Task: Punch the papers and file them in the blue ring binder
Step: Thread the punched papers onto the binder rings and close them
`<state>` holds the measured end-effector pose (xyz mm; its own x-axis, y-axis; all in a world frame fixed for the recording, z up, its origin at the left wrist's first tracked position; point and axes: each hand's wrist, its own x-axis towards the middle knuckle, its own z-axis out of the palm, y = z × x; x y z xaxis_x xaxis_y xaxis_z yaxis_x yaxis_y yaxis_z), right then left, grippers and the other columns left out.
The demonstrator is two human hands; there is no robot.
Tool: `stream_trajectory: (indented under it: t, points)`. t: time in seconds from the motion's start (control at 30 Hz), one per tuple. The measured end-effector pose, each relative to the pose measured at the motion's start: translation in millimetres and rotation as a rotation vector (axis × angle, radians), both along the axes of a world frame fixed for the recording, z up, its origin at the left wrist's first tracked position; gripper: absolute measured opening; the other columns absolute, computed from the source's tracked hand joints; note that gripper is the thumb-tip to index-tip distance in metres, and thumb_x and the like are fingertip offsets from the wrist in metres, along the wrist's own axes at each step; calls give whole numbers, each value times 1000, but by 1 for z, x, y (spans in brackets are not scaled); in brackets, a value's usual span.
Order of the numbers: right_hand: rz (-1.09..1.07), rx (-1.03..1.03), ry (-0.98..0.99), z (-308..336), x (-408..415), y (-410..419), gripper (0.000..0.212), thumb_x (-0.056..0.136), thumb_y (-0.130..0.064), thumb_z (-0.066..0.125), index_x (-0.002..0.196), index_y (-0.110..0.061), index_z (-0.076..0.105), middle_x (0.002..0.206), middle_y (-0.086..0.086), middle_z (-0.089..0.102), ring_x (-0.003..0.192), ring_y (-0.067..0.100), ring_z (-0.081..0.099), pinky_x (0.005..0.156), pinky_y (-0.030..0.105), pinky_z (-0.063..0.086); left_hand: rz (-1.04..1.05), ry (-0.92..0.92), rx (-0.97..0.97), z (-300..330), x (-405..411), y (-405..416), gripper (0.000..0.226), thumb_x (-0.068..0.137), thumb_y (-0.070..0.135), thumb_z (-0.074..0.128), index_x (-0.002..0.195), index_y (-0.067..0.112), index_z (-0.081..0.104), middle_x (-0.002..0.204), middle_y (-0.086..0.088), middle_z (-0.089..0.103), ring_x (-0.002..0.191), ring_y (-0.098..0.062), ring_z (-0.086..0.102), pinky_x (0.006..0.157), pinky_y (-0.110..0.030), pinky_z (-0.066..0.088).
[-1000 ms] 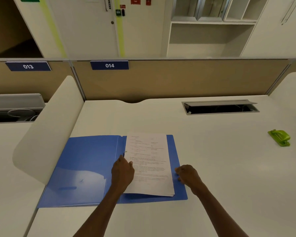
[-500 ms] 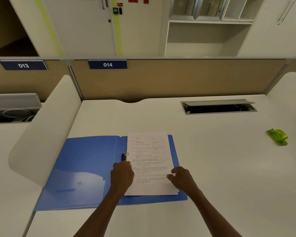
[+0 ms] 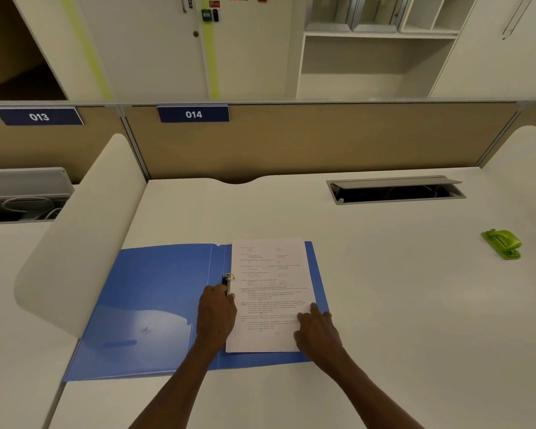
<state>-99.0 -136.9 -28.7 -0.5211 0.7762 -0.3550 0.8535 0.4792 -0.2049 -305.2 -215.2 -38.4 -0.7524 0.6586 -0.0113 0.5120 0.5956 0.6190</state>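
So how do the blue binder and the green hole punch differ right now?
The blue binder lies open and flat under both hands; the green hole punch sits untouched, far to the right. The binder carries the papers; the punch carries nothing. The binder is much larger. Both rest on the white desk.

A white desk (image 3: 369,289) fills the lower view. At two o'clock an open cable hatch (image 3: 395,191) is cut into it, its grey flap tilted up. A tan partition (image 3: 322,140) runs across at twelve o'clock, carrying blue number plates, 014 (image 3: 193,114) and, at ten o'clock, 013 (image 3: 39,116). A curved white side screen (image 3: 75,243) stands at nine o'clock; beyond it a grey tray (image 3: 22,196) holds white cables. Behind the partition are a door (image 3: 143,41) and open shelving (image 3: 375,60).
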Motion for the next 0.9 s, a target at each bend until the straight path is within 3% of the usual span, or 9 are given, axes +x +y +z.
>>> stream_trajectory:
  t: [0.13,0.27,0.37,0.57,0.77,0.9]
  points:
    - [-5,8,-1,-2,-3,0,34,99,-26,42,129,-11,50,153,15,28,136,38,32,104,43,43,89,-84,-28,3,-9,3,21,89,23,62,78,7,55,69,-5,57,59,-13,53,54,-18,38]
    - [9,18,-5,-2,-2,0,35,99,-24,40,130,-10,50,152,15,29,135,38,32,102,41,44,114,-100,-87,3,-20,6,41,83,22,69,55,14,41,53,3,43,46,-8,42,43,-16,27]
    - [27,35,-15,-2,-1,1,36,99,-23,40,131,-10,49,151,15,29,133,37,34,100,40,46,106,-130,-182,2,-28,10,38,79,28,73,57,10,47,55,-1,49,49,-10,47,43,-17,32]
    - [38,29,-38,-5,1,-3,41,100,-26,41,138,-12,41,157,15,20,141,39,24,106,45,40,110,-161,-187,2,-32,12,40,82,21,69,51,13,44,51,0,48,45,-9,45,41,-19,31]
    - [43,33,-50,-4,1,-3,41,100,-25,41,139,-12,40,157,15,19,141,38,24,106,46,40,93,-119,-178,2,-25,10,22,86,18,63,74,0,62,69,-13,64,57,-16,56,48,-21,41]
    - [51,39,-60,-6,1,-4,41,100,-26,42,138,-12,40,156,17,20,140,40,26,107,47,40,66,-70,-106,8,-25,7,22,84,16,65,67,6,57,61,-5,56,54,-13,53,42,-17,35]
